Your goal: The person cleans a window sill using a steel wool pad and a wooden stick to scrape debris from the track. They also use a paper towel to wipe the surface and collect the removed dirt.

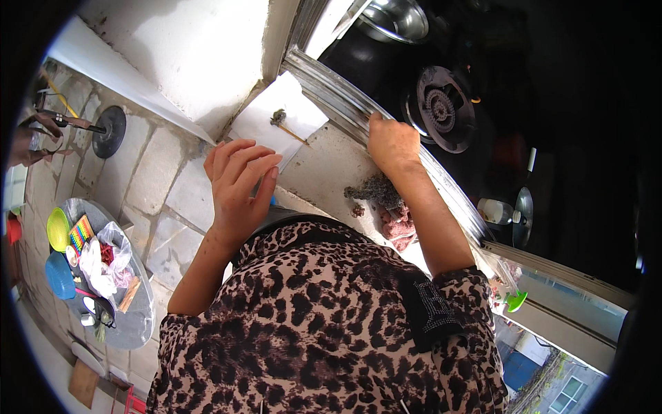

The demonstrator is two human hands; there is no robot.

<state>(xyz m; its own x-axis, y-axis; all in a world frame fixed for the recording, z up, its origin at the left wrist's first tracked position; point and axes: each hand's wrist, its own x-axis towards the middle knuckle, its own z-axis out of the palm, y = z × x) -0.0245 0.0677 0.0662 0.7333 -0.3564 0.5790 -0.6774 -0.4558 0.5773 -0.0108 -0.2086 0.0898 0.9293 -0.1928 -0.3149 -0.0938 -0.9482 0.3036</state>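
My right hand (394, 142) rests with curled fingers at the metal track (336, 85) of a window frame. Whether it pinches something small there is hidden. My left hand (240, 181) is raised over the sill's edge, fingers bent and apart, holding nothing. Just beyond it a white sheet of paper (300, 103) lies on the sill (326, 160). On the paper are a small dark greenish-grey clump (278, 117) and a thin wooden stick (294, 135), touching each other. Beneath my right forearm sit a shaggy dark-grey clump (377, 191) and a crumpled pinkish cloth (399, 227).
Inside the window are a gas burner (440, 111), a steel basin (395, 20), a plastic bottle (497, 211) and a pan lid (523, 217). Behind on the left, a round grey table (134, 321) bears a green basket (58, 230), a blue basket (60, 275) and plastic bags (98, 264).
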